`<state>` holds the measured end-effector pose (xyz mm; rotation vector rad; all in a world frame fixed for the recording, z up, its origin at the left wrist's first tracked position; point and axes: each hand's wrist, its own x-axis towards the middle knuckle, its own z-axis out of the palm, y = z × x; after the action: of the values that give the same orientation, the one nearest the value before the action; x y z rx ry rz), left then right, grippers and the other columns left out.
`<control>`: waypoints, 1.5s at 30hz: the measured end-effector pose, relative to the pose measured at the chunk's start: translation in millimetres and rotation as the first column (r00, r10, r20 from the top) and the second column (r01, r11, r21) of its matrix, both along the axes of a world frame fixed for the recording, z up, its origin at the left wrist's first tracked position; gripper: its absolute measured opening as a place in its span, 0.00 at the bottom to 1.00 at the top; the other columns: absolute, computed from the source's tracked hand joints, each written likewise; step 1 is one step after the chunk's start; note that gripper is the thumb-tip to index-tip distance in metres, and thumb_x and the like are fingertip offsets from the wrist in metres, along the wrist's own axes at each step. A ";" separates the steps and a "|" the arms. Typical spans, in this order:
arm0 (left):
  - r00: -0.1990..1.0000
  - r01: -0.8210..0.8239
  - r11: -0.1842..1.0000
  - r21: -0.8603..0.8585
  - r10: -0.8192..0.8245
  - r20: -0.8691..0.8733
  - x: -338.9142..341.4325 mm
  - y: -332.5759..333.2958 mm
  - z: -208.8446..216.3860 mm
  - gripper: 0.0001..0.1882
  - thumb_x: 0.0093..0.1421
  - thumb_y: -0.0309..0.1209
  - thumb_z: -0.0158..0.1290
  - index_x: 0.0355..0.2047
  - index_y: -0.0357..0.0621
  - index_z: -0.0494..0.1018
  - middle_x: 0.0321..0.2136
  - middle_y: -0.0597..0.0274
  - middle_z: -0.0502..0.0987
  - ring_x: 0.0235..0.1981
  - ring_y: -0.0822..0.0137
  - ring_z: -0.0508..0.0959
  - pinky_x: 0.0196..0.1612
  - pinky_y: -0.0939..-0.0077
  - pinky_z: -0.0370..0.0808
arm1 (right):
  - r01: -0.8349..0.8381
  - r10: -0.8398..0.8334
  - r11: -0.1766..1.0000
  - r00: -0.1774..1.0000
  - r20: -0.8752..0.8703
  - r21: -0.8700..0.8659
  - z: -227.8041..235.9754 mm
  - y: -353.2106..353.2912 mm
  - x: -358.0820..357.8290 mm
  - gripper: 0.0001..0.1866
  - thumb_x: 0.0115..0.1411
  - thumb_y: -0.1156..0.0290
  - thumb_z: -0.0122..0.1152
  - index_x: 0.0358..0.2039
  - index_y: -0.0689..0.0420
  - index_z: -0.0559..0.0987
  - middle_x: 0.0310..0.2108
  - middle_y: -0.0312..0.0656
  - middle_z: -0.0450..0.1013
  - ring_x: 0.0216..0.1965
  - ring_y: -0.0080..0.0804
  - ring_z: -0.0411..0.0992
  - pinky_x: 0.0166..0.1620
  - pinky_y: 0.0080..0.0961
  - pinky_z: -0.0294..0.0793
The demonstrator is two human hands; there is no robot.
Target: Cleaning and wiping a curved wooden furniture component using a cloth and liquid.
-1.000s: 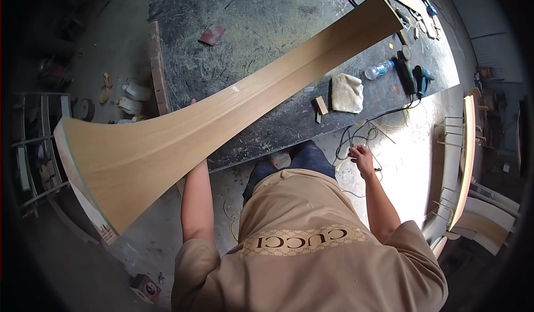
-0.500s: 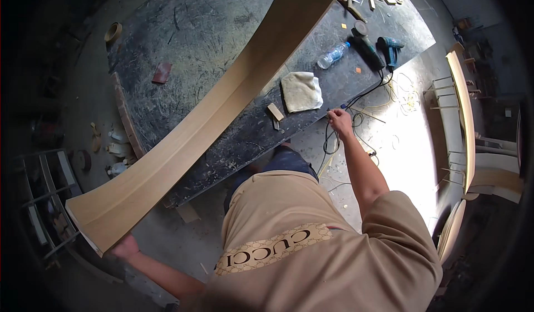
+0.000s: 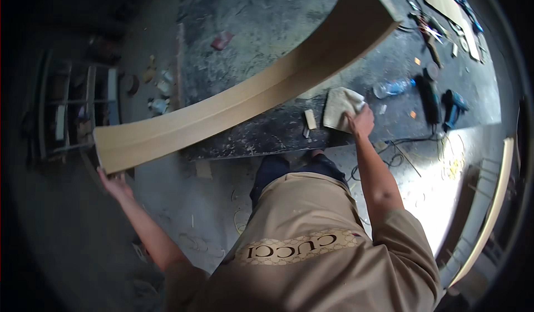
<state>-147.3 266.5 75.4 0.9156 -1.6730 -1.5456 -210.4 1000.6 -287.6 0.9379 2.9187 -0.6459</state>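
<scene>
A long, curved wooden piece [image 3: 222, 110] with a crease along its length slants over the workbench, its near left end sticking out past the edge. Under that end's corner is my left hand [image 3: 115, 186], gripping it with thumb and fingers partly hidden by the wood. My right hand [image 3: 361, 121] has hold of the right side of a folded pale cloth [image 3: 337, 107] at the bench's near edge; the fingertips are partly out of sight. Just left of the cloth lies a small wooden block [image 3: 310, 119], with a small metal piece beside it.
The dark, scuffed workbench [image 3: 256, 22] carries a plastic bottle [image 3: 394, 88], a black power tool [image 3: 429, 97], a blue-green cordless drill [image 3: 455, 109] and a red sandpaper scrap [image 3: 222, 40]. Cables trail on the floor. A curved wooden frame [image 3: 489, 206] stands at right, a metal rack [image 3: 78, 109] at left.
My right hand has moved from beyond the bench edge onto the cloth and taken hold of it. The view has turned, and the wooden piece now lies at a flatter slant.
</scene>
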 end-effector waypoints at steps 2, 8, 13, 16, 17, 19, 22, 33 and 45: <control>0.998 -0.041 0.999 0.001 0.040 0.042 5.6 -16.9 -4.0 0.40 0.70 0.54 0.57 0.73 0.46 0.60 0.68 0.51 0.68 0.71 0.49 0.65 0.73 0.46 0.63 | 0.018 -0.018 0.999 1.000 0.008 -0.044 -0.8 -4.1 -4.5 0.41 0.54 0.56 0.76 0.65 0.58 0.71 0.54 0.57 0.79 0.54 0.61 0.78 0.55 0.52 0.77; 0.993 0.060 0.997 0.044 -0.064 0.096 14.2 6.2 7.0 0.36 0.74 0.53 0.53 0.74 0.50 0.60 0.69 0.55 0.67 0.71 0.52 0.67 0.73 0.48 0.62 | -0.103 -0.241 0.418 0.946 -0.219 -0.903 2.7 37.4 7.4 0.18 0.61 0.68 0.68 0.49 0.63 0.83 0.38 0.36 0.81 0.38 0.26 0.77 0.44 0.27 0.76; 0.986 0.125 0.987 0.097 -0.134 0.099 12.3 3.7 19.5 0.41 0.75 0.61 0.44 0.73 0.38 0.60 0.69 0.51 0.68 0.70 0.54 0.66 0.75 0.48 0.55 | -0.077 -0.279 0.020 0.957 -0.079 -0.997 26.1 84.8 36.3 0.17 0.65 0.68 0.61 0.52 0.61 0.79 0.43 0.41 0.79 0.42 0.32 0.78 0.46 0.31 0.79; 0.970 0.184 0.981 0.056 -0.191 0.152 14.3 -4.7 20.8 0.42 0.75 0.63 0.42 0.71 0.38 0.63 0.66 0.50 0.71 0.69 0.55 0.68 0.73 0.49 0.58 | -0.136 -0.292 -0.036 0.949 -0.120 -0.990 42.0 70.9 39.9 0.14 0.66 0.70 0.60 0.50 0.62 0.79 0.45 0.41 0.79 0.44 0.31 0.78 0.47 0.31 0.79; 0.969 0.186 0.981 0.060 -0.193 0.154 16.4 -11.1 20.7 0.42 0.75 0.63 0.42 0.70 0.38 0.64 0.65 0.51 0.72 0.67 0.56 0.69 0.73 0.49 0.59 | -0.136 -0.244 -0.061 0.963 -0.118 -0.989 35.4 60.1 34.0 0.14 0.67 0.71 0.60 0.51 0.62 0.79 0.45 0.41 0.79 0.45 0.31 0.78 0.48 0.31 0.79; 0.961 0.218 0.975 0.042 -0.222 0.166 18.5 -19.8 21.6 0.41 0.74 0.64 0.42 0.69 0.41 0.67 0.63 0.55 0.75 0.66 0.58 0.71 0.69 0.50 0.63 | -0.098 -0.178 -0.088 0.981 -0.081 -0.991 59.0 11.1 28.3 0.11 0.66 0.67 0.62 0.43 0.60 0.82 0.42 0.41 0.79 0.47 0.35 0.79 0.52 0.36 0.80; 0.929 0.358 0.923 0.140 -0.367 0.048 13.3 -33.7 27.0 0.36 0.75 0.63 0.42 0.66 0.49 0.73 0.60 0.61 0.78 0.64 0.60 0.73 0.63 0.58 0.67 | 0.013 -0.090 -0.409 0.994 0.054 -0.912 90.3 -79.3 19.9 0.24 0.66 0.67 0.59 0.60 0.63 0.77 0.55 0.49 0.79 0.57 0.45 0.78 0.65 0.45 0.75; 0.776 0.620 0.713 0.327 -0.498 -0.387 -19.2 -57.2 -4.5 0.35 0.78 0.51 0.39 0.74 0.41 0.61 0.71 0.54 0.69 0.71 0.54 0.69 0.74 0.55 0.61 | -0.773 0.141 -0.100 0.613 -0.778 -0.627 332.4 -538.3 0.6 0.33 0.69 0.62 0.66 0.71 0.58 0.68 0.67 0.56 0.71 0.69 0.49 0.69 0.69 0.40 0.68; 0.770 0.626 0.664 0.409 -0.443 -0.458 19.5 -73.9 -31.1 0.34 0.75 0.49 0.39 0.72 0.38 0.64 0.68 0.52 0.70 0.67 0.53 0.72 0.69 0.52 0.67 | -0.853 0.656 0.491 0.497 -0.568 -0.179 31.0 -523.4 -83.3 0.32 0.65 0.59 0.63 0.67 0.56 0.72 0.71 0.52 0.66 0.75 0.55 0.60 0.74 0.57 0.57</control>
<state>-127.8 192.6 44.3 0.3573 -1.3338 -2.5263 -293.8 477.2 -256.6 -0.6985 2.7967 -1.4349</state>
